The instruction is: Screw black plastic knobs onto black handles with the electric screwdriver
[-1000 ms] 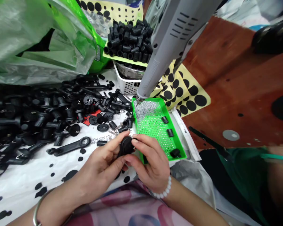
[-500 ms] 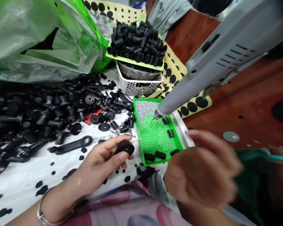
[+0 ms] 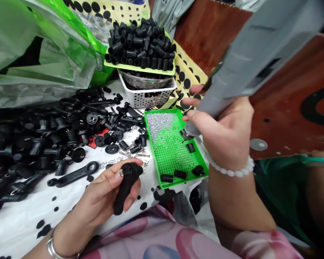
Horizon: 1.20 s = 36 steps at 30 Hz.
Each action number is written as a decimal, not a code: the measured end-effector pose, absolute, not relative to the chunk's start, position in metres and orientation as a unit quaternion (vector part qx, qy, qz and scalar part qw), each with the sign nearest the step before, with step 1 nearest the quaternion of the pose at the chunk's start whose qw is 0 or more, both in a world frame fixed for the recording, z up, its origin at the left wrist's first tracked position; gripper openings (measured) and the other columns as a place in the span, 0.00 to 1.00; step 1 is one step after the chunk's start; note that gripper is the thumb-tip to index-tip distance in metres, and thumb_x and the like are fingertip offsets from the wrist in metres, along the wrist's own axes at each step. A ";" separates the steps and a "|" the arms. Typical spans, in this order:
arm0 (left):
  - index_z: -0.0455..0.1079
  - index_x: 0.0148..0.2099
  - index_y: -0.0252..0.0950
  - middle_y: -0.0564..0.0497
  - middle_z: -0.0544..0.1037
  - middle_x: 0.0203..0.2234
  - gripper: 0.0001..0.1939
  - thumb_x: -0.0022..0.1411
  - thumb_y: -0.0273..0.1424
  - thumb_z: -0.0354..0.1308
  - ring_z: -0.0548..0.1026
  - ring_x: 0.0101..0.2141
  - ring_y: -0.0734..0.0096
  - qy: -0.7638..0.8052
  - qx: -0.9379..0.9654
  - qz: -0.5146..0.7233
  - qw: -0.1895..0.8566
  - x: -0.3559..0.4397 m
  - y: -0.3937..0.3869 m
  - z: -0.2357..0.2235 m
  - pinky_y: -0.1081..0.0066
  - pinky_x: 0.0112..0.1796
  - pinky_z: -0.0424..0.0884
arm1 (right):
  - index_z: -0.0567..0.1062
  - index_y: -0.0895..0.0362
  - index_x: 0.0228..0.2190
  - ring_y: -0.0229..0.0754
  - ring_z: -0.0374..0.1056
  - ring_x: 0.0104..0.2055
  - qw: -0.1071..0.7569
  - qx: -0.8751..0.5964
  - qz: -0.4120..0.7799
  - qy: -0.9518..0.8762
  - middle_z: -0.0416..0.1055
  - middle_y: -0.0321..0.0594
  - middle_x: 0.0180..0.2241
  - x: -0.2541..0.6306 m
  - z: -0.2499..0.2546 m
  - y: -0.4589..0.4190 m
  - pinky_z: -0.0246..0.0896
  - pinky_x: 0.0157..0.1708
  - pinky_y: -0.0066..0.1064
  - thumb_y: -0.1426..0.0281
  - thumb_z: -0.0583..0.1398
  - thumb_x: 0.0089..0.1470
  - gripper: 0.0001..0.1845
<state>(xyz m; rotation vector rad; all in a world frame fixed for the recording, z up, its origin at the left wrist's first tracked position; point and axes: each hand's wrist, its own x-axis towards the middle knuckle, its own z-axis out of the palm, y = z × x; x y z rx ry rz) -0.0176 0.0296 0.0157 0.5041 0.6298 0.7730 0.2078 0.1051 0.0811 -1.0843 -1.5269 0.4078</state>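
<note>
My left hand (image 3: pixel 104 192) grips a black plastic handle-shaped part (image 3: pixel 125 189), its perforated round end up and its long arm pointing down toward me. A small shiny metal bit shows by my thumb. My right hand (image 3: pixel 224 133) is wrapped round a grey electric screwdriver (image 3: pixel 232 75), some fingers hidden behind its body. The screwdriver's tip points down over the green perforated tray (image 3: pixel 166 153), near its right side. In that tray lie a heap of tiny silvery screws (image 3: pixel 160 124) and several short black cylinders (image 3: pixel 180 174).
Many black plastic parts (image 3: pixel 43 144) are piled on the left. A loose black arm (image 3: pixel 75 174) lies on the white sheet. Behind the tray, black tubes (image 3: pixel 143 43) are heaped above a white basket (image 3: pixel 148 97). A green plastic bag (image 3: pixel 70 28) stands at back left.
My right hand, blurred and apart from the screwdriver before, now holds it, and the tool has turned. My left hand has tilted the black part so its long arm shows.
</note>
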 end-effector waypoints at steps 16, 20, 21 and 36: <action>0.72 0.49 0.41 0.49 0.77 0.26 0.15 0.60 0.35 0.56 0.69 0.22 0.72 0.397 0.232 0.283 0.842 0.011 0.033 0.015 0.76 0.24 0.63 | 0.71 0.56 0.34 0.35 0.63 0.19 0.656 -0.468 0.282 -0.521 0.69 0.36 0.23 0.223 0.045 0.111 0.64 0.20 0.32 0.62 0.63 0.46 0.14; 0.72 0.49 0.41 0.49 0.77 0.26 0.17 0.57 0.35 0.60 0.68 0.21 0.72 0.422 0.245 0.273 0.829 0.012 0.034 0.016 0.75 0.24 0.62 | 0.72 0.57 0.34 0.35 0.64 0.21 0.652 -0.472 0.288 -0.518 0.69 0.33 0.22 0.225 0.038 0.110 0.68 0.25 0.32 0.62 0.62 0.46 0.14; 0.72 0.49 0.41 0.49 0.77 0.25 0.17 0.56 0.36 0.60 0.68 0.21 0.73 0.427 0.246 0.272 0.827 0.012 0.034 0.016 0.75 0.24 0.62 | 0.72 0.57 0.33 0.35 0.65 0.22 0.652 -0.473 0.290 -0.517 0.69 0.33 0.22 0.224 0.037 0.109 0.68 0.27 0.33 0.63 0.62 0.46 0.13; 0.72 0.46 0.39 0.49 0.77 0.25 0.14 0.56 0.32 0.60 0.67 0.21 0.74 0.434 0.241 0.275 0.823 0.016 0.037 0.013 0.77 0.23 0.61 | 0.71 0.57 0.26 0.37 0.67 0.23 0.657 -0.473 0.292 -0.509 0.70 0.36 0.22 0.218 0.029 0.106 0.72 0.32 0.35 0.62 0.63 0.43 0.10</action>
